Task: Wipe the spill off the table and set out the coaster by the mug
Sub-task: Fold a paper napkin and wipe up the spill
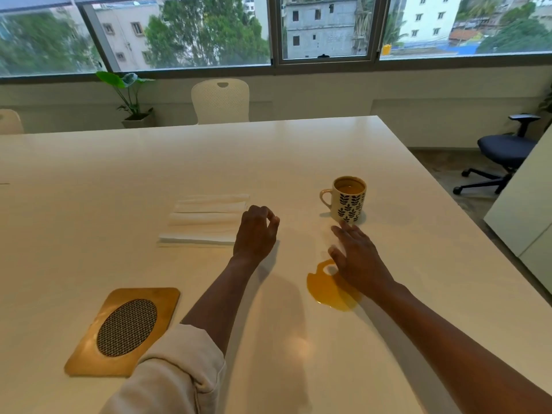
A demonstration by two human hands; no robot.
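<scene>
An orange-yellow spill (327,289) lies on the white table (149,162), in front of a cream mug (349,198) with a dark leaf print, which holds a brownish drink. A stack of white paper napkins (206,219) rests to the mug's left. A golden coaster (124,330) with a dark woven oval sits near left. My left hand (255,234) hovers at the napkins' right edge, fingers loosely curled, holding nothing. My right hand (357,256) is spread flat over the spill's far edge, fingertips near the mug's base.
A white chair (220,100) stands at the table's far side, and a potted plant (131,97) by the window. A dark office chair (504,153) is off the right edge. A white cabinet (528,210) stands at the right.
</scene>
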